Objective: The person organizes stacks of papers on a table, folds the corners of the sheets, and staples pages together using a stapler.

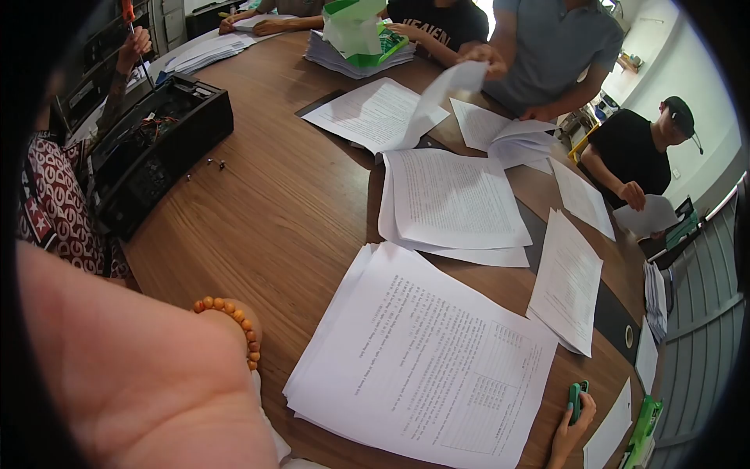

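The palm of my left hand [141, 367] is very close to the camera and fills the lower left. Its fingers are out of frame, so I cannot tell what they do. An orange beaded bracelet [248, 332] circles the wrist beside it. At the bottom right, my right hand [574, 426] is small in view, its fingers closed around a green stapler [578, 400] over the table. Between the two hands lies a thick stack of printed sheets [422, 359], which neither hand touches.
More printed paper piles [453, 199] cover the wooden table [258, 195]. An open black computer case [160, 148] stands at left, where a person holds a screwdriver [128, 11]. Several people handle papers across the table. A green box [644, 430] lies at far right.
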`<move>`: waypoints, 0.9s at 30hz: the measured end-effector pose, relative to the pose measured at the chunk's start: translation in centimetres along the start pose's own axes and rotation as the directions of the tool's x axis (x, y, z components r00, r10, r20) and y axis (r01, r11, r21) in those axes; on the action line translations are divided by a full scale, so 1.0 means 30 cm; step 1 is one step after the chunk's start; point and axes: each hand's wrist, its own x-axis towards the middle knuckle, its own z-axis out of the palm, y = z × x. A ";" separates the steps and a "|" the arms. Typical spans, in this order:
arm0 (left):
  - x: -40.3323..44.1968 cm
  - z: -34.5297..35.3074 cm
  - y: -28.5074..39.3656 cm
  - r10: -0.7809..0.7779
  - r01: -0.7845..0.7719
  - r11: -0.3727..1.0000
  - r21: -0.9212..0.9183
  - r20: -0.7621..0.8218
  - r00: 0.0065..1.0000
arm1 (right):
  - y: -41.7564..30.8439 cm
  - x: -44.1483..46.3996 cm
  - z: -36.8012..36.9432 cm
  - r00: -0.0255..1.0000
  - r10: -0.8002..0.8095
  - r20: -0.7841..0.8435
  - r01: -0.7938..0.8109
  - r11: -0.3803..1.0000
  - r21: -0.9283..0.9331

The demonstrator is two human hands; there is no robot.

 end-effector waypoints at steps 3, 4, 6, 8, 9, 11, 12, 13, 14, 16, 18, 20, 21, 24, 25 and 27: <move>0.000 0.008 0.002 0.000 0.000 1.000 0.003 0.004 1.000 | 0.004 0.000 0.002 1.000 -0.011 -0.002 0.011 1.000 0.007; 0.002 0.005 -0.001 -0.001 0.001 1.000 0.000 0.003 1.000 | 0.005 -0.001 0.002 1.000 -0.013 -0.001 0.013 1.000 0.004; 0.006 0.006 0.002 -0.001 0.001 1.000 -0.001 0.007 1.000 | 0.006 -0.002 0.003 1.000 -0.015 0.000 0.015 1.000 -0.001; 0.008 0.005 0.001 0.000 0.000 1.000 -0.004 0.007 1.000 | 0.005 -0.001 0.002 1.000 -0.027 -0.007 0.027 1.000 0.008; 0.009 0.005 0.003 -0.003 0.003 1.000 -0.007 0.007 1.000 | 0.003 -0.002 0.001 1.000 -0.026 -0.007 0.026 1.000 0.007; 0.008 0.008 0.003 0.002 -0.002 1.000 -0.004 0.006 1.000 | 0.000 0.000 0.001 1.000 -0.013 -0.006 0.013 1.000 0.005; 0.008 0.008 0.003 0.004 -0.004 1.000 -0.003 0.007 1.000 | 0.002 0.000 0.002 1.000 -0.014 -0.006 0.014 1.000 0.005; 0.011 0.004 0.005 0.001 -0.001 1.000 -0.007 0.007 1.000 | 0.005 0.000 0.003 1.000 -0.016 -0.007 0.016 1.000 0.000; 0.012 0.004 0.005 0.004 -0.004 1.000 -0.008 0.007 1.000 | 0.007 -0.001 0.004 1.000 -0.018 -0.007 0.018 1.000 -0.004; 0.011 0.007 0.005 0.002 -0.002 1.000 -0.012 0.005 1.000 | 0.001 0.001 0.000 1.000 -0.018 -0.008 0.018 1.000 0.003; 0.013 0.005 0.005 -0.003 0.003 1.000 -0.018 0.003 1.000 | -0.002 0.001 -0.002 1.000 -0.015 -0.007 0.015 1.000 0.009; 0.016 0.005 0.007 -0.004 0.004 1.000 -0.022 0.005 1.000 | -0.002 0.004 -0.002 1.000 0.011 0.009 -0.011 1.000 0.007; 0.014 0.012 0.005 -0.002 0.002 1.000 -0.021 0.003 1.000 | -0.002 0.004 -0.002 1.000 0.012 0.010 -0.012 1.000 0.006; 0.014 0.012 0.005 -0.002 0.002 1.000 -0.027 0.005 1.000 | 0.001 0.002 0.000 0.999 0.030 0.017 -0.030 0.999 -0.021; 0.014 0.012 0.005 -0.002 0.002 1.000 -0.028 0.004 1.000 | 0.002 0.002 0.001 0.999 0.028 0.017 -0.028 1.000 -0.014; 0.011 0.012 0.007 -0.002 0.002 1.000 -0.029 0.006 1.000 | 0.006 0.001 0.003 1.000 0.025 0.016 -0.025 1.000 -0.008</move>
